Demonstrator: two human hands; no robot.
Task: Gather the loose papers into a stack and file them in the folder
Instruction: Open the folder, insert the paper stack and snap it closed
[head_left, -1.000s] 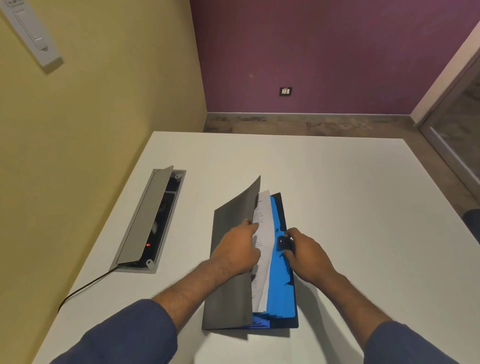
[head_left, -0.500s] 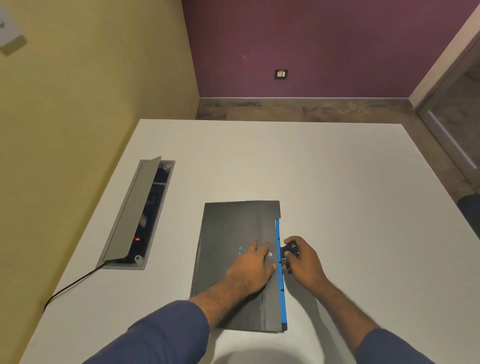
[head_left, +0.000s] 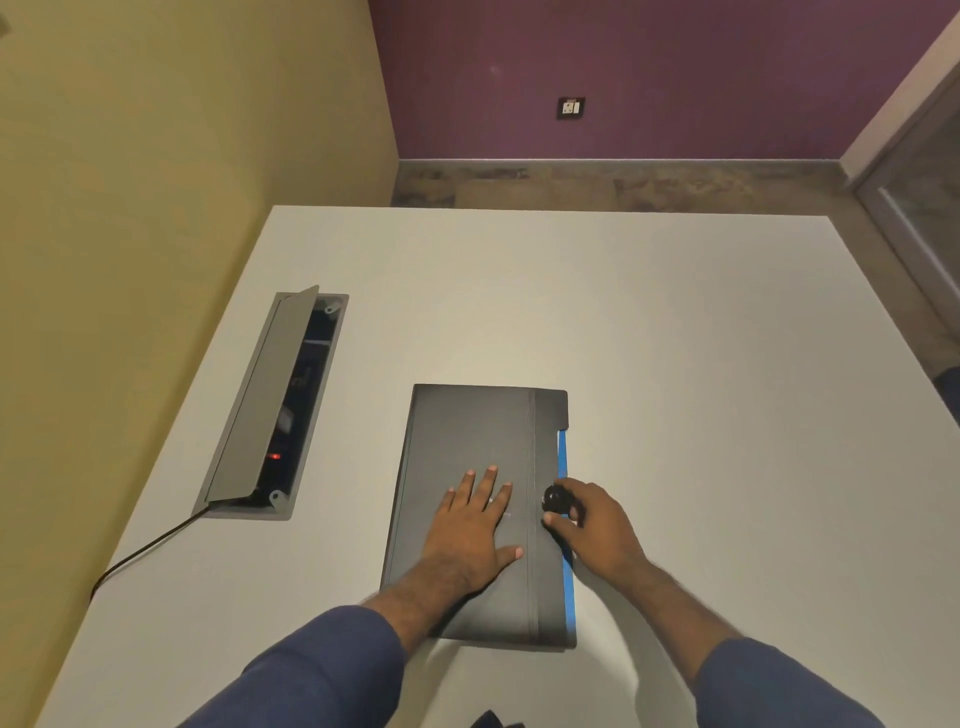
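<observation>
The dark grey folder (head_left: 467, 431) lies closed on the white table (head_left: 675, 364), with a thin blue strip (head_left: 563, 457) showing along its right edge. The papers are hidden inside. My left hand (head_left: 475, 525) rests flat on the cover, fingers spread. My right hand (head_left: 592, 525) sits at the folder's right edge, thumb and fingers pinching the round black clasp (head_left: 555, 500) there.
A grey cable box (head_left: 270, 400) with its lid raised is set into the table at the left, a black cord (head_left: 145, 545) running from it off the left edge. Yellow wall stands to the left, purple wall beyond the table.
The folder's cover was raised with white papers showing a second ago; it has come down flat. My left hand slid from the cover's edge onto its top. My right hand stayed at the clasp.
</observation>
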